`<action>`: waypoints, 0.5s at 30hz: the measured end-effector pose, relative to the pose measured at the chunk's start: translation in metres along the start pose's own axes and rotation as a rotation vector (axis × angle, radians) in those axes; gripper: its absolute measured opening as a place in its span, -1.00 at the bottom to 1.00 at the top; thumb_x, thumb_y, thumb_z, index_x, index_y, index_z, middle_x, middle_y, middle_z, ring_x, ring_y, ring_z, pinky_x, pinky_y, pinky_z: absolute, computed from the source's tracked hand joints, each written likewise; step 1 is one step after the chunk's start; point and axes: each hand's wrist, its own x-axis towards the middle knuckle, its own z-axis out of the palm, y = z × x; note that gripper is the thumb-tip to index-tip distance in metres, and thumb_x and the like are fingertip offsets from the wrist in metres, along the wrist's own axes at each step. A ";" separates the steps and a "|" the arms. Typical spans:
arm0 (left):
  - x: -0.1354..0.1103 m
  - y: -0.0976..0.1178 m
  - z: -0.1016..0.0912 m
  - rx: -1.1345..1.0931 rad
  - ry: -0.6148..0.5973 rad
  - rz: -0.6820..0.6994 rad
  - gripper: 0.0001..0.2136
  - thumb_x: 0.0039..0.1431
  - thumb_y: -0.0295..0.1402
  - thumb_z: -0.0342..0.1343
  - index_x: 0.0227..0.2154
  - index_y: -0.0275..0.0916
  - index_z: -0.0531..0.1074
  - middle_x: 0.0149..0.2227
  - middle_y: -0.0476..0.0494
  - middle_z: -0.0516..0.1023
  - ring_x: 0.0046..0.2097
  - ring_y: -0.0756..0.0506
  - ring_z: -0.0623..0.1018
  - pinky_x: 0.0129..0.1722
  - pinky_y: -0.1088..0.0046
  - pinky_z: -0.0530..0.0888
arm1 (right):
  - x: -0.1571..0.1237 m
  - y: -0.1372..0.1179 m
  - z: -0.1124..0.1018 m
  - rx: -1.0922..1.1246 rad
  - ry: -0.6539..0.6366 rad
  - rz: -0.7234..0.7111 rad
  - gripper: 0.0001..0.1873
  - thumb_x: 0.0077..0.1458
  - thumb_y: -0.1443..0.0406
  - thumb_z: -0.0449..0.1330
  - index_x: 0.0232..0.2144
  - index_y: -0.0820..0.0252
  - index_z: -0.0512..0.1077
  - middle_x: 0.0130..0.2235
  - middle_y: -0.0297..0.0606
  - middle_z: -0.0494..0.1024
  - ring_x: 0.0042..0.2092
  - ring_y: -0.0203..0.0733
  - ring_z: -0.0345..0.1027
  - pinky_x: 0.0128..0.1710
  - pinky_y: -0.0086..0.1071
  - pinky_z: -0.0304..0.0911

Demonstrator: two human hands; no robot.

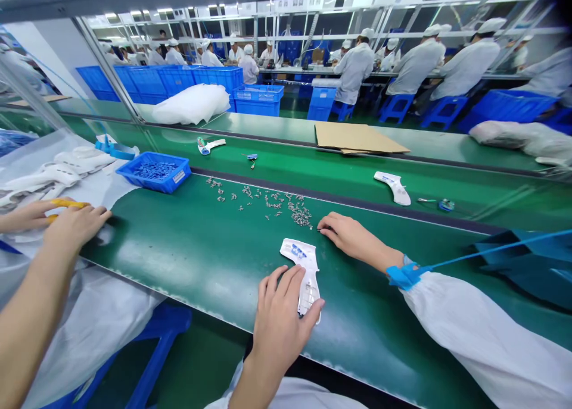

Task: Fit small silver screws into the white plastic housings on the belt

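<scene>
My left hand [279, 314] grips a white plastic gun-shaped shell half [308, 278] on the green bench, its fingers over one side and its thumb at the other. Small blue pieces sit in the upper end of that shell. My right hand [351, 236], with a blue wrist strap [403, 275], rests at the right edge of a scatter of tiny metal parts [299, 211]. Its thumb and forefinger are pinched together; whatever is between them is too small to make out.
A blue bin [154, 172] of small blue parts stands left. Beside it a co-worker's hands [74, 224] hold a yellow-handled tool. Along the green conveyor lie another white shell [393, 187], a small circuit assembly [445, 205] and further parts. Cardboard [357, 137] lies beyond.
</scene>
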 end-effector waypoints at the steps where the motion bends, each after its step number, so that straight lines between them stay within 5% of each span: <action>1: 0.000 0.000 0.000 -0.005 0.005 0.002 -0.55 0.25 -0.25 0.19 0.15 -0.22 0.27 0.16 -0.18 0.45 0.19 -0.31 0.34 0.10 0.03 0.33 | -0.003 -0.003 -0.002 0.009 -0.001 -0.004 -0.73 0.31 0.31 -0.02 -0.18 0.20 0.49 -0.11 -0.07 0.53 -0.10 -0.01 0.43 -0.10 -0.22 0.28; 10: -0.004 0.003 -0.001 -0.202 0.226 0.108 -0.82 0.30 -0.46 0.12 -0.06 -0.16 0.39 -0.15 -0.08 0.57 -0.09 -0.13 0.47 -0.07 0.28 0.37 | -0.062 -0.074 -0.022 0.555 -0.303 -0.011 -0.70 0.28 0.09 0.12 -0.33 0.10 0.53 -0.40 -0.35 0.54 -0.39 -0.24 0.32 -0.40 -0.43 0.17; 15: -0.005 0.002 -0.001 -0.228 0.260 0.106 -0.87 0.29 -0.51 0.11 -0.16 -0.17 0.42 -0.23 -0.03 0.58 -0.17 -0.10 0.49 -0.15 0.32 0.37 | -0.068 -0.090 -0.011 0.688 -0.298 0.061 -0.67 0.28 0.06 0.12 -0.36 0.14 0.50 -0.44 -0.37 0.49 -0.41 -0.28 0.26 -0.42 -0.44 0.14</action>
